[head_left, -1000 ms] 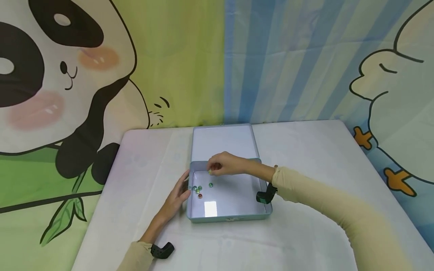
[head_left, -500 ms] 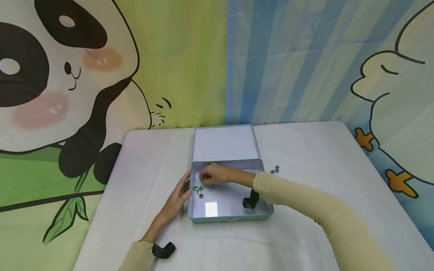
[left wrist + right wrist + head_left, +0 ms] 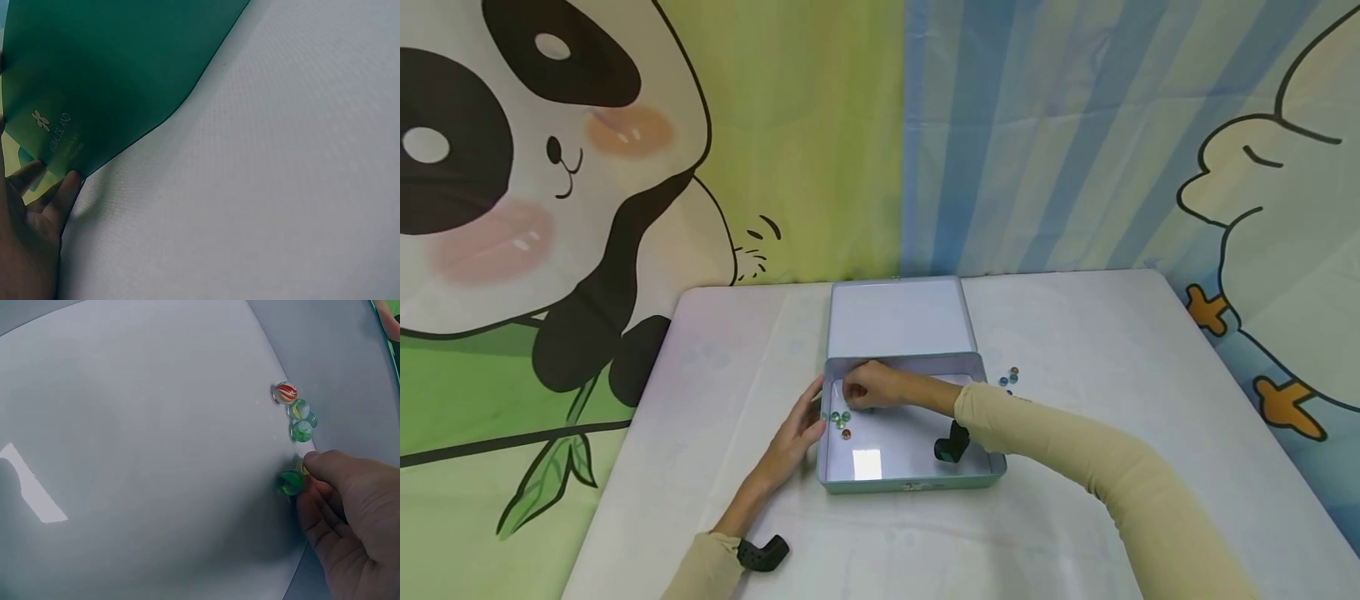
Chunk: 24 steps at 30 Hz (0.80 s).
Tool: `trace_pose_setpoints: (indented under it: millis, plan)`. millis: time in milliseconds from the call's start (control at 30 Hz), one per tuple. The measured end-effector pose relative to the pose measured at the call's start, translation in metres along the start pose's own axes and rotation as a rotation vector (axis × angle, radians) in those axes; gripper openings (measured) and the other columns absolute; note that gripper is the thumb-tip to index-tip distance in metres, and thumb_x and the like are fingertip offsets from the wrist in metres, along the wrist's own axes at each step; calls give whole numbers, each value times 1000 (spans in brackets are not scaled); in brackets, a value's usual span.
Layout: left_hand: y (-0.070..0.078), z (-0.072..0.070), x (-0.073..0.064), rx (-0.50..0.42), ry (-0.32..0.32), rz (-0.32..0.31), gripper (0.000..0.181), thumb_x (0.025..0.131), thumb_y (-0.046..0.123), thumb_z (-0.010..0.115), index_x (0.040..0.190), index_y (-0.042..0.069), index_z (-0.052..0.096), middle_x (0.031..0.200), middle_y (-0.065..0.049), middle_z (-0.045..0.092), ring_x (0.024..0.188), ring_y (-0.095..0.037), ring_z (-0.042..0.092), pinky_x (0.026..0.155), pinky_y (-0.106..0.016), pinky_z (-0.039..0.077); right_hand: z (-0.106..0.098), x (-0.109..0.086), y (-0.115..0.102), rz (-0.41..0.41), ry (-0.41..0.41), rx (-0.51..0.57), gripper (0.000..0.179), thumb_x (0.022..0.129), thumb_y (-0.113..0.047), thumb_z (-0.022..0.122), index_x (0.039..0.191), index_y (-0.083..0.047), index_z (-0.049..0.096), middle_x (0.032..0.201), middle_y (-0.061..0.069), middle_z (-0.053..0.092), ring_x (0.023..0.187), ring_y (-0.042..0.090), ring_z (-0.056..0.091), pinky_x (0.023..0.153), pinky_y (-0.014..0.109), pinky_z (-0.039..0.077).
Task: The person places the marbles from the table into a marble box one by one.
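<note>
A shallow metal tin [image 3: 917,485] stands with its lid laid back, pale inside and green outside. My right hand [image 3: 874,385] reaches into it near the left wall, pinching a yellowish marble [image 3: 304,467] between thumb and fingers. A green marble [image 3: 290,482] lies right at those fingertips. Farther along the same wall sit a red-and-white swirled marble [image 3: 285,393], a yellow-green one [image 3: 299,410] and a green one [image 3: 301,430]. My left hand [image 3: 786,437] rests its extended fingers and thumb against the tin's outer left side [image 3: 125,75], steadying contact there.
Several marbles [image 3: 1009,377] lie on the white tablecloth [image 3: 1075,333] to the right of the tin, partly behind the right sleeve. The opened lid [image 3: 902,318] extends toward the back edge of the table. Printed curtains [image 3: 820,142] hang behind.
My right hand has moved left and lower inside the tin with the marble, then stays almost still. The marbles right of the tin have come out from behind the arm. The left hand keeps its place.
</note>
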<state>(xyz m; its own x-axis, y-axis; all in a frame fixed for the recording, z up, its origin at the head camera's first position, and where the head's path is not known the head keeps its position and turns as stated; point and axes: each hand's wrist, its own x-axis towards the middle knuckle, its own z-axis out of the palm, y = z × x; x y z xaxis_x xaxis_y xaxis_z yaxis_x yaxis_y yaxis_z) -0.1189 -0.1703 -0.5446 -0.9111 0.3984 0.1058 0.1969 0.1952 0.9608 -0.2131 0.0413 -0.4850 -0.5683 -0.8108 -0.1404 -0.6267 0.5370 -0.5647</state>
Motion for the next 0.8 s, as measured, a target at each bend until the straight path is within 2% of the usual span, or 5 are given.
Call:
trace_pose_setpoints:
  millis: [167, 333, 533, 667, 800]
  plan:
    - [0, 1, 0, -6, -6, 1, 66, 99, 14, 43, 156, 29, 12, 160, -17, 22, 141, -43, 35, 104, -25, 39, -6, -7, -2, -35, 16, -34, 21, 91, -13, 66, 107, 1, 69, 90, 8, 70, 77, 9, 59, 69, 14, 47]
    - [-1, 1, 0, 2, -11, -2, 66, 100, 17, 43, 156, 32, 12, 159, -19, 26, 139, -43, 37, 104, -29, 41, -32, -32, -8, -54, 59, 11, 31, 93, -17, 64, 115, 5, 66, 96, 10, 71, 82, 13, 64, 73, 16, 50]
    - [-2, 1, 0, 43, 12, -18, 68, 99, 17, 44, 156, 35, 12, 161, -14, 23, 141, -41, 37, 108, -43, 39, -81, -82, -4, 17, 237, 248, 26, 96, -16, 60, 117, -3, 67, 106, 9, 71, 90, 17, 67, 80, 23, 54]
    - [-1, 0, 0, 59, 20, -17, 68, 98, 17, 45, 156, 34, 12, 162, -11, 21, 141, -39, 36, 109, -38, 38, -104, -125, 12, 108, 392, 356, 24, 98, -15, 57, 117, -5, 66, 104, 12, 69, 87, 18, 67, 77, 28, 56]
    - [-1, 0, -1, 50, 13, -2, 68, 99, 15, 45, 156, 32, 13, 161, -13, 23, 141, -40, 36, 107, -26, 38, -106, -166, 45, 241, 462, 312, 24, 99, -16, 55, 118, -4, 65, 104, 14, 69, 86, 17, 66, 77, 26, 56]
